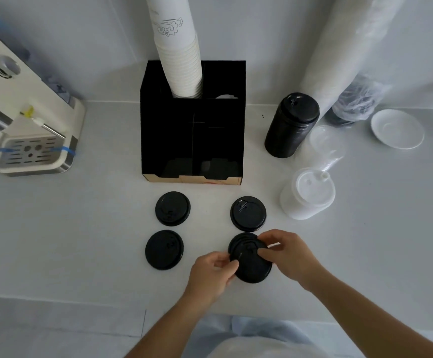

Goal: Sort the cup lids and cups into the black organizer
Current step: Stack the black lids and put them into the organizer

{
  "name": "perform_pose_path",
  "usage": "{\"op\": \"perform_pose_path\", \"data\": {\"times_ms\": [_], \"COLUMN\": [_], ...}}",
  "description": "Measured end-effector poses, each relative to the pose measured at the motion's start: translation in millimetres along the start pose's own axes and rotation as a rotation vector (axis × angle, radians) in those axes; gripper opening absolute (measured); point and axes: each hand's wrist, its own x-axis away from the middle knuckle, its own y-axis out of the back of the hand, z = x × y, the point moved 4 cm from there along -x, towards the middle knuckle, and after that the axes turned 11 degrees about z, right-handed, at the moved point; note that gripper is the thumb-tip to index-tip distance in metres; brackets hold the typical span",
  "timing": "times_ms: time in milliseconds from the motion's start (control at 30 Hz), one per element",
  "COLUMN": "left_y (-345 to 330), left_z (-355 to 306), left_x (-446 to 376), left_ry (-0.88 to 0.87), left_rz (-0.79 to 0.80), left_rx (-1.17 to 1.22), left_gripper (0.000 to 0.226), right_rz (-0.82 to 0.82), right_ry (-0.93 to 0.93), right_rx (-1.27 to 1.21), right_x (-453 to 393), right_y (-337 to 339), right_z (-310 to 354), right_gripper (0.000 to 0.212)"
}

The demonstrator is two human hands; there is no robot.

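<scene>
The black organizer (158, 140) stands at the back middle of the white counter, with a tall stack of white paper cups (178, 52) in its rear left slot. Three single black lids lie in front of it: far left (172, 208), far right (248, 213), near left (164, 249). Both hands hold a small stack of black lids (250, 262) at the near right. My left hand (214, 270) pinches its left edge. My right hand (287, 254) grips its top and right side.
A tall stack of black lids (291, 125) stands right of the organizer. Nearby are clear lids (322, 148), a white lid stack (307, 193), a white saucer (397, 129) and bagged cups (339, 55). A coffee machine (26, 117) sits at the left.
</scene>
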Motion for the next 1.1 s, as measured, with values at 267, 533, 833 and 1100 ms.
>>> {"op": "perform_pose_path", "data": {"times_ms": [267,533,833,1100], "left_y": [-2.7,-2.2,-4.4,-1.7], "left_z": [-8.3,-6.3,-1.5,0.6], "left_x": [-1.7,-7.4,-9.8,-14.9], "left_ry": [-0.135,-0.052,-0.024,0.026], "left_rz": [-0.142,-0.117,-0.137,-0.144], "left_rx": [-0.234,-0.228,-0.245,-0.24], "left_gripper": [0.011,0.01,0.005,0.017], "right_rz": [-0.111,-0.132,-0.127,-0.113], "right_ry": [0.044,0.065,0.071,0.018], "right_rx": [0.098,0.214,0.271,0.449], "right_x": [-9.1,-14.9,-14.8,-20.5], "right_y": [3.1,-1.1,-3.2,-7.0], "right_z": [5.1,11.9,6.7,10.7], "right_gripper": [0.024,0.027,0.027,0.02]}}
